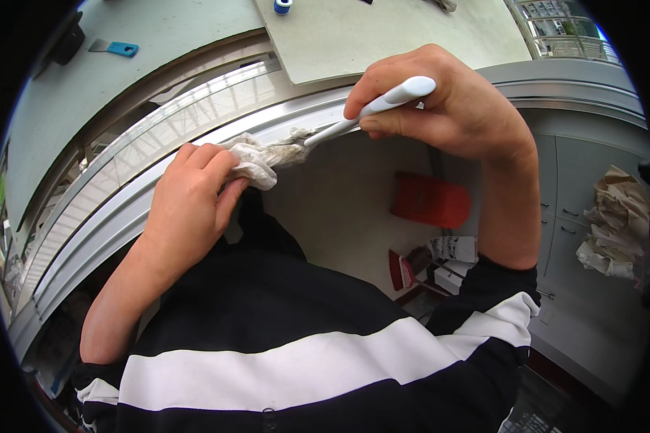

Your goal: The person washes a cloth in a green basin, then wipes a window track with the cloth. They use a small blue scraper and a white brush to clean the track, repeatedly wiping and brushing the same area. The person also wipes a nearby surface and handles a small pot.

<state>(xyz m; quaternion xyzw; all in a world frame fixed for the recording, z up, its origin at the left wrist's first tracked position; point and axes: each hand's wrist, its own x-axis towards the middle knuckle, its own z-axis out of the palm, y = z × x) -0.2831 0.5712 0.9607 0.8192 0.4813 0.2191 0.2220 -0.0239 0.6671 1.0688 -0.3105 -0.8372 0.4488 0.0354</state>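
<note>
A long white plastic handle (pixel 376 105) is held in my right hand (pixel 439 103), slanting down to the left. Its lower tip meets a bunched, dirty white cloth (pixel 268 157); the tool's working end is hidden there. My left hand (pixel 195 189) grips the near end of that cloth between thumb and fingers. Cloth and tool tip are at the metal sliding-window track (pixel 281 127), which curves across the view below both hands. Grey smudges mark the cloth near the tip.
Beyond the track, a scraper with a blue handle (pixel 122 49) lies on a pale ledge (pixel 195 21). A white board (pixel 325 48) bears a blue-and-white roll (pixel 283 6). Below right are a red dustpan (pixel 430 200), a brush (pixel 401 269), grey cabinets (pixel 569 189) and crumpled brown paper (pixel 620 211).
</note>
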